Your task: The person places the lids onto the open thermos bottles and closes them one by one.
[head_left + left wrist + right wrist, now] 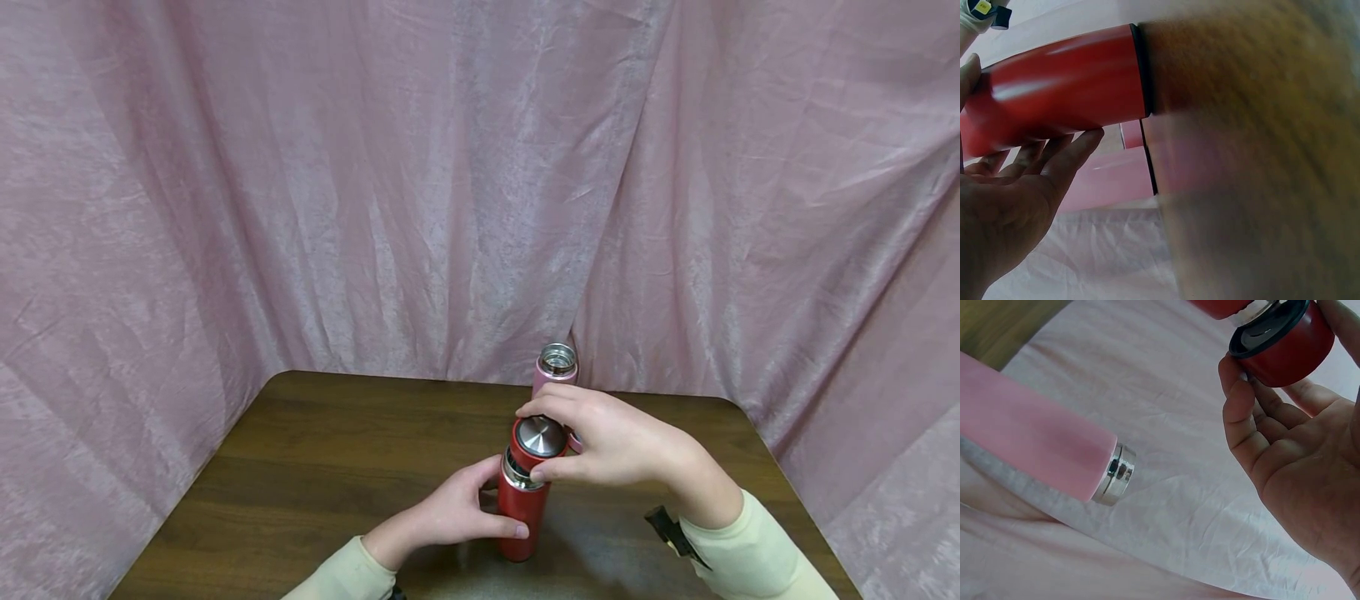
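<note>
A red thermos bottle (517, 507) stands upright on the table, its steel mouth uncapped. My left hand (459, 507) grips its body, thumb in front and fingers behind. In the left wrist view the bottle's dark-rimmed base meets the tabletop. My right hand (615, 442) holds a red lid (1288, 347) with a brushed steel top, thumb on one side and fingers on the other. The lid tilts just above the bottle's mouth, with a gap showing on the left; whether its edge touches the rim I cannot tell.
Behind the right hand stands a pink thermos bottle (1035, 425) with an uncapped steel neck. A pink lid (575, 442) lies beside it, mostly hidden by the hand. Pink curtains (450, 208) hang round the back and sides of the brown wooden table (337, 450).
</note>
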The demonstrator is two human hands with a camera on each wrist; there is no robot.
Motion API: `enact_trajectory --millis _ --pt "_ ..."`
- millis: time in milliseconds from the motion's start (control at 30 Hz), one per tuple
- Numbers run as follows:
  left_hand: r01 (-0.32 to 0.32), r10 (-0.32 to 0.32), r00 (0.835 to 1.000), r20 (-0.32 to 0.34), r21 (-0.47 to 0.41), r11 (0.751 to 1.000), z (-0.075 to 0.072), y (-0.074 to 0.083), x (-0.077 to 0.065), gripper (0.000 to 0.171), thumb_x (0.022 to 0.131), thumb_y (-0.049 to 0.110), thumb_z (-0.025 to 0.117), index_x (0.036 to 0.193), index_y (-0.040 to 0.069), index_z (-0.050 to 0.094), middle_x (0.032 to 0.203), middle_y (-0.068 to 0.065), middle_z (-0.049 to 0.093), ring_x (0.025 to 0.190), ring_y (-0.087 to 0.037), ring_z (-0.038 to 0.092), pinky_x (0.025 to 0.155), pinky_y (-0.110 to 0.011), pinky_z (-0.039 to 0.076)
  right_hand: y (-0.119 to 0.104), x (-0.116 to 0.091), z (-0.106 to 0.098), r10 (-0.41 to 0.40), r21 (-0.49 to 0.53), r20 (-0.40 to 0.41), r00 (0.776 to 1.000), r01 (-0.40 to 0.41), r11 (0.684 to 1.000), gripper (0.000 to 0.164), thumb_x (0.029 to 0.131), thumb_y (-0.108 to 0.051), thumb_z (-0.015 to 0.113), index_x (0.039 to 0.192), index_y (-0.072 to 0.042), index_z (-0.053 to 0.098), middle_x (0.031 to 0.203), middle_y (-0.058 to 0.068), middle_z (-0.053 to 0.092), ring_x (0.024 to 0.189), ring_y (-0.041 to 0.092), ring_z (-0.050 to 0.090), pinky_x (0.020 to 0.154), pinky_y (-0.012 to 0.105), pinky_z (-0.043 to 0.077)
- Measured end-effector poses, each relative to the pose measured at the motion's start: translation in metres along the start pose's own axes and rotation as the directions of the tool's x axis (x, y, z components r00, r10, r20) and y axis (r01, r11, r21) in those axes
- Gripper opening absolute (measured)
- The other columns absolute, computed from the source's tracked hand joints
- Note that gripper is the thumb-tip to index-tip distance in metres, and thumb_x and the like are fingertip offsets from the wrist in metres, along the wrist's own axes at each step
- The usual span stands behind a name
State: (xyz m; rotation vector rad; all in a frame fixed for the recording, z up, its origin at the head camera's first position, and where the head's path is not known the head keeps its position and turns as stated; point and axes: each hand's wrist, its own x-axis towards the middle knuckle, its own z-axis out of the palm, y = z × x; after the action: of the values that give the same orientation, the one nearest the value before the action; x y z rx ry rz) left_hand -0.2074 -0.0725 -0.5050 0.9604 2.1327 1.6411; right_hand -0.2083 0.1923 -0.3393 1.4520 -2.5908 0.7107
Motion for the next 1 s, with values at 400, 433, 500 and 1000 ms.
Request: enact_trajectory --millis 400,433,500,1000 --pt "-0.003 0.003 1.0 -0.003 0.004 1.0 0.0006 -0.0004 -0.0003 0.061 0.09 0.022 0.095 0.143 0.025 0.065 0.134 0.008 0.073 0.126 -0.012 0.07 0.105 -0.03 0.058 -0.0022 0.0041 0.0024 -0.069 -0.021 0.01 0.998 0.069 0.997 0.053 0.094 -0.038 0.093 0.137 -0.019 0.069 0.125 -0.017 0.066 0.098 0.0 0.062 0.087 0.024 0.056" --pt "-0.004 0.004 1.0 -0.004 0.004 1.0 0.0005 -0.0004 -0.0004 0.061 0.09 0.022 0.095 0.143 0.025 0.065 0.134 0.008 0.073 0.126 -0.012 0.07 0.105 -0.029 0.058 -0.0025 0.0041 0.0026 -0.073 -0.027 0.008 0.997 0.074 0.997 0.053 0.094 -0.038 0.092 0.137 -0.019 0.069 0.125 -0.017 0.066 0.099 0.0 0.062 0.087 0.024 0.056" --pt "-0.004 0.004 1.0 -0.004 0.005 1.0 0.0003 -0.0006 -0.0006 0.062 0.09 0.022 0.095 0.144 0.025 0.065 0.134 0.008 0.073 0.126 -0.012 0.07 0.105 -0.029 0.058 -0.0034 0.004 0.0029 -0.083 -0.034 0.004 0.997 0.083 0.996 0.053 0.094 -0.038 0.092 0.137 -0.018 0.069 0.126 -0.017 0.066 0.102 0.001 0.061 0.088 0.024 0.056" --pt "-0.021 0.021 1.0 0.005 0.01 1.0 -0.0002 -0.0011 0.0004 0.063 0.09 0.024 0.095 0.146 0.025 0.065 0.137 0.009 0.073 0.126 -0.013 0.07 0.105 -0.03 0.059 -0.0095 0.0033 0.0071 -0.072 -0.051 0.005 0.997 0.073 0.996 0.051 0.094 -0.035 0.092 0.137 -0.019 0.07 0.126 -0.017 0.065 0.111 0.0 0.065 0.097 0.027 0.058"
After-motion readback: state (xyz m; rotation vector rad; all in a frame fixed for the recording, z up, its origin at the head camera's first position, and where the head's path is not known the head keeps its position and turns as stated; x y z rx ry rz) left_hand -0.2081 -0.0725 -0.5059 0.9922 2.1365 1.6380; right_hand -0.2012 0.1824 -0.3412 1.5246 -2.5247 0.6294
